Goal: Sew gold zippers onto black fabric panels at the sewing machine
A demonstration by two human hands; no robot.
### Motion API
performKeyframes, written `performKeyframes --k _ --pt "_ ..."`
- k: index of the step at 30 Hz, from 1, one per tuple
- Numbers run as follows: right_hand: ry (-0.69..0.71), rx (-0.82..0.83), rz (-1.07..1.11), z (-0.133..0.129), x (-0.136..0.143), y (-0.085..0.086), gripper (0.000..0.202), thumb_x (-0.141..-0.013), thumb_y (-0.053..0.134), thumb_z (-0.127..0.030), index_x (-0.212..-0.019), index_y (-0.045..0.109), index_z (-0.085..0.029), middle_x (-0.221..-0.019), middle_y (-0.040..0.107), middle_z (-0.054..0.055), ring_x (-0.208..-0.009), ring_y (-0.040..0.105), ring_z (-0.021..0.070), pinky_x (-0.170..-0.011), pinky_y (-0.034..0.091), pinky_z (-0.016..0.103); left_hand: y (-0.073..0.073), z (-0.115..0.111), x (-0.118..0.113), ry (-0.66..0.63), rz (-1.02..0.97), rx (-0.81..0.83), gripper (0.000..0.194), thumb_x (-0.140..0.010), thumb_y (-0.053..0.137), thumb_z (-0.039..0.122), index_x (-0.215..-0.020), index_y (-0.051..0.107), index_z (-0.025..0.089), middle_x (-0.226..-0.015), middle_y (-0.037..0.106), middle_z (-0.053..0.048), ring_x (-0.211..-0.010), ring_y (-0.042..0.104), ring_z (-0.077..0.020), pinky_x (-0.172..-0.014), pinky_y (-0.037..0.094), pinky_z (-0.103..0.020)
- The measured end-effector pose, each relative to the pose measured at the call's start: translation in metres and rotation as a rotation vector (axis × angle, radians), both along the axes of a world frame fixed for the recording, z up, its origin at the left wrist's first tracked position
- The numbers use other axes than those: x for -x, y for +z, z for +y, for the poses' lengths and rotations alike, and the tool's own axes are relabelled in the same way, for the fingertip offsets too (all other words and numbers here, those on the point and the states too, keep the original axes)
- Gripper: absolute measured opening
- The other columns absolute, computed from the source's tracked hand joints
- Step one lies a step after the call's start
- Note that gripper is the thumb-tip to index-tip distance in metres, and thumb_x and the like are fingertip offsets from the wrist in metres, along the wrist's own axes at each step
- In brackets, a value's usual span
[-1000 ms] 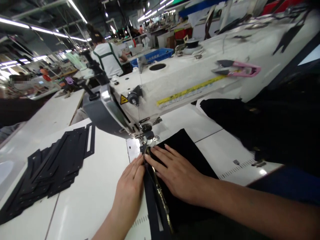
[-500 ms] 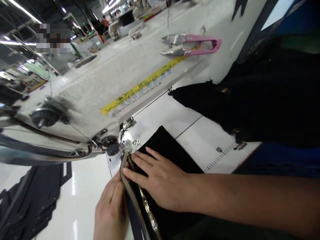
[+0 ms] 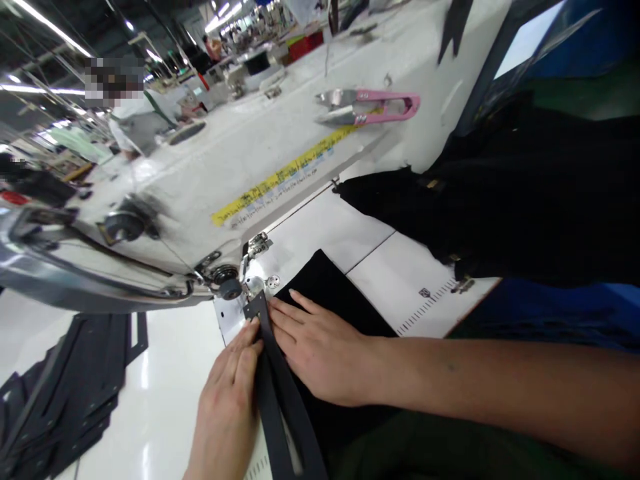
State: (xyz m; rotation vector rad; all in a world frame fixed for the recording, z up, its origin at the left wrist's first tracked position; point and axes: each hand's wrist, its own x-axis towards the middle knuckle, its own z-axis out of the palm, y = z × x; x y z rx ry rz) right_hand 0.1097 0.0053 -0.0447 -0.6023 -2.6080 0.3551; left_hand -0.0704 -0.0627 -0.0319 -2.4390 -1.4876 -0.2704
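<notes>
Hands (image 3: 324, 357) lie unclenched, left (image 3: 226, 397) touching dark slotted strip (image 3: 266, 393), right (image 3: 330, 363) flat on black fabric (image 3: 337, 290).

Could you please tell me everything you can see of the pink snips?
The snips have pink handles joined at a rounded end and two grey, metal-looking blades, spread apart. They lie flat on the white sewing machine, partly over the upper end of the yellow tape. Neither the left hand nor the right hand touches them.
</notes>
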Motion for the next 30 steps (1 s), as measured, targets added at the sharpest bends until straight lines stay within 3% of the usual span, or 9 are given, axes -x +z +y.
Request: performKeyframes --k 5,10,17,30 --pt "0.030 0.018 -0.013 -0.004 -0.001 0.001 0.047 -0.087 0.036 -0.020 -0.132 0.035 -0.005 -0.138 0.034 0.017 -0.131 0.021 0.0241 -0.108 0.017 0.045 -0.007 -0.006 0.000 0.049 -0.107 0.011 0.031 -0.085 0.031 0.005 -0.111 0.048 0.007 -0.118 0.054 -0.018 -0.111 0.051 -0.0231 -0.088 0.049 -0.039" --pt "0.056 0.000 -0.045 -0.006 0.002 0.002 0.046 -0.088 0.033 -0.018 -0.133 0.035 -0.009 -0.141 0.029 0.014 -0.132 0.018 0.0233 -0.108 0.019 0.045 -0.010 -0.011 -0.002 0.108 -0.219 -0.011 0.033 -0.083 0.035 0.003 -0.108 0.053 0.012 -0.120 0.053 -0.015 -0.109 0.052 -0.0240 -0.086 0.050 -0.042" --pt "0.067 -0.002 -0.119 -0.009 0.003 0.005 0.048 -0.086 0.033 -0.016 -0.134 0.033 -0.013 -0.142 0.028 0.010 -0.133 0.014 0.0203 -0.108 0.018 0.043 -0.017 -0.012 -0.001 0.078 -0.214 -0.139 0.031 -0.082 0.040 0.004 -0.105 0.058 0.012 -0.108 0.061 -0.014 -0.099 0.058 -0.0246 -0.081 0.053 -0.041" --pt "0.085 0.013 -0.134 -0.007 0.004 0.005 0.050 -0.086 0.032 -0.015 -0.136 0.030 -0.014 -0.143 0.026 0.010 -0.133 0.012 0.0209 -0.108 0.018 0.045 -0.015 -0.012 -0.007 0.079 -0.095 -0.137 0.031 -0.084 0.036 0.004 -0.106 0.057 0.008 -0.111 0.060 -0.016 -0.101 0.057 -0.0247 -0.081 0.053 -0.039"
